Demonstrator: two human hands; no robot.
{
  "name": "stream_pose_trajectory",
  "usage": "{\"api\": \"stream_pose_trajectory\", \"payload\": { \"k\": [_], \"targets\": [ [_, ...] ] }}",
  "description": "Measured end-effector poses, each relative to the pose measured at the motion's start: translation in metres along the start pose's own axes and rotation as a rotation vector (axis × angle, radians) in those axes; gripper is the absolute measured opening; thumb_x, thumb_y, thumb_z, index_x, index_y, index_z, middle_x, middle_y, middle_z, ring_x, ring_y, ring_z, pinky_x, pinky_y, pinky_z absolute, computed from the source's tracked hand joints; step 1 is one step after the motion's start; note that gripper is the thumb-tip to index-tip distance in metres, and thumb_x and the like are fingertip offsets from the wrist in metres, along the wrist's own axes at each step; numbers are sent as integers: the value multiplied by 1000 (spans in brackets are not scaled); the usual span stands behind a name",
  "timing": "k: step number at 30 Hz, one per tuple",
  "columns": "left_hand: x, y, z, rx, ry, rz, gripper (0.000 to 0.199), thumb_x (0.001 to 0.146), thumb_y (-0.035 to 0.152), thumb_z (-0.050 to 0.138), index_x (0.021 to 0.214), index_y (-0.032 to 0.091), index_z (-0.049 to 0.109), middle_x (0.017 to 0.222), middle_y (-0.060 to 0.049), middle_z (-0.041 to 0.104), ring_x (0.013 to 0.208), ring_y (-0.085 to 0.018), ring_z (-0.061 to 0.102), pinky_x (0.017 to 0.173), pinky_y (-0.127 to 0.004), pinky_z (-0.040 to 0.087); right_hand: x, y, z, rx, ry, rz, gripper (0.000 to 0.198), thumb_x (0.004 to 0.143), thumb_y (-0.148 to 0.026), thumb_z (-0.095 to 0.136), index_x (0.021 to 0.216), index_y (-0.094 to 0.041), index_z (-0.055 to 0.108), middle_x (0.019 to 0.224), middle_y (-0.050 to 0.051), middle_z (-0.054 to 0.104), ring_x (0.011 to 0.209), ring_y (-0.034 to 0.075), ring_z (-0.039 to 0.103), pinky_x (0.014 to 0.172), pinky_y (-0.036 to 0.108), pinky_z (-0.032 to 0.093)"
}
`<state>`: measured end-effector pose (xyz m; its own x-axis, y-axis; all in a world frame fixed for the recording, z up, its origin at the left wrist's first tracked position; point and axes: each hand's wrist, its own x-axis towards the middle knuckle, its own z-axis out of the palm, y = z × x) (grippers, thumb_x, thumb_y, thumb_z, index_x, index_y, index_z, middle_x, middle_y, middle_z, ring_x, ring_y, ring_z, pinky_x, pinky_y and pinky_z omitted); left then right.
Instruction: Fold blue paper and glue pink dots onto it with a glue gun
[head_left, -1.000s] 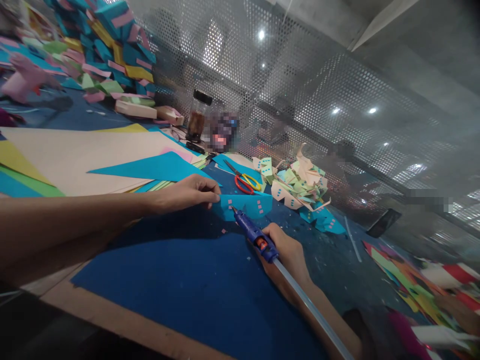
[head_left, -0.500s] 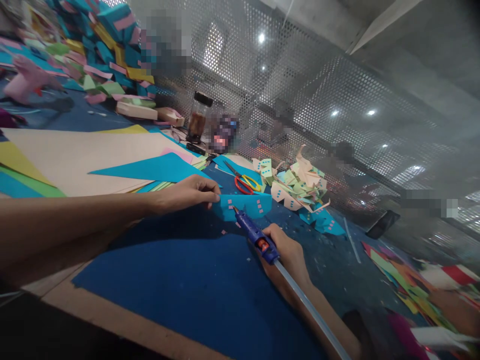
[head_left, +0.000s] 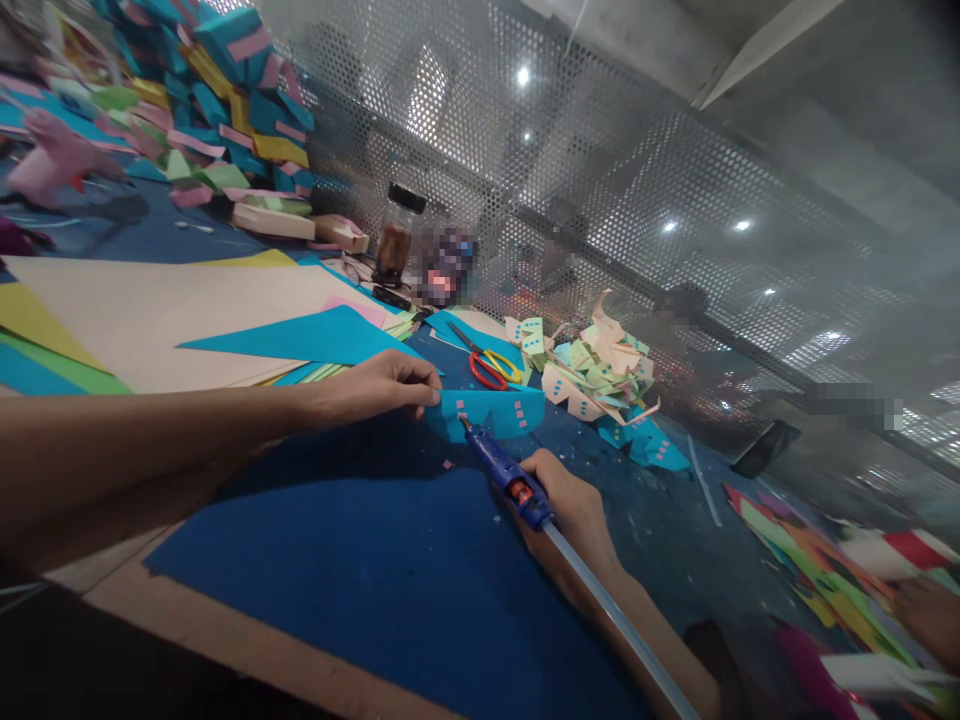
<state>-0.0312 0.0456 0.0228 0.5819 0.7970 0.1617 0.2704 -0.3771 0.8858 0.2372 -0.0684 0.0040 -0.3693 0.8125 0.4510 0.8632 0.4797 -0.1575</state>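
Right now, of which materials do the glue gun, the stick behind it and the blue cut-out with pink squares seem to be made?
Glue gun: probably hard plastic, smooth with slight sheen, judging by its moulded-looking body.
Stick: likely solid glue, smooth; it looks pale and translucent.
Blue cut-out: paper or thin card, matte; it is thin and evenly coloured.

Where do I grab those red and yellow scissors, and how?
Probably by the red and yellow loops, coming from the near right: they lie closest, while the blades point away to the left. Reach over the blue cut-out just in front.
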Motion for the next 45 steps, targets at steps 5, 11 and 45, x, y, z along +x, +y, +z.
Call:
{"api": "stream_pose_trajectory", "payload": {
  "k": [5, 11, 45],
  "targets": [
    [1, -3, -1, -7, -2, 6, 25, 82, 39, 61, 68, 19, 64, 65, 1, 62, 64, -15, 51, 61, -28, 32, 0, 0, 0, 1, 18, -7, 5, 88, -27, 55, 88, -22, 55, 76, -1, 63, 59, 14, 59, 57, 23, 36],
    [3, -6, -3, -15, 35, -10, 24, 82, 38, 62, 68, 18, 65, 66, 0, 64, 66, -16, 54, 63, -28, 35, 0, 1, 0, -6, 44, 3, 5, 88, -27, 54, 88, -22, 56, 75, 0, 64, 58, 14, 60, 56, 23, 37],
    [2, -4, -3, -41, 23, -24, 24, 81, 38, 62, 68, 18, 65, 66, 1, 63, 67, -15, 51, 64, -28, 32, -1, 1, 0, 13, 45, 36, 7, 89, -29, 55, 89, -22, 56, 76, 0, 64, 60, 15, 61, 57, 23, 38]
  ]
}}
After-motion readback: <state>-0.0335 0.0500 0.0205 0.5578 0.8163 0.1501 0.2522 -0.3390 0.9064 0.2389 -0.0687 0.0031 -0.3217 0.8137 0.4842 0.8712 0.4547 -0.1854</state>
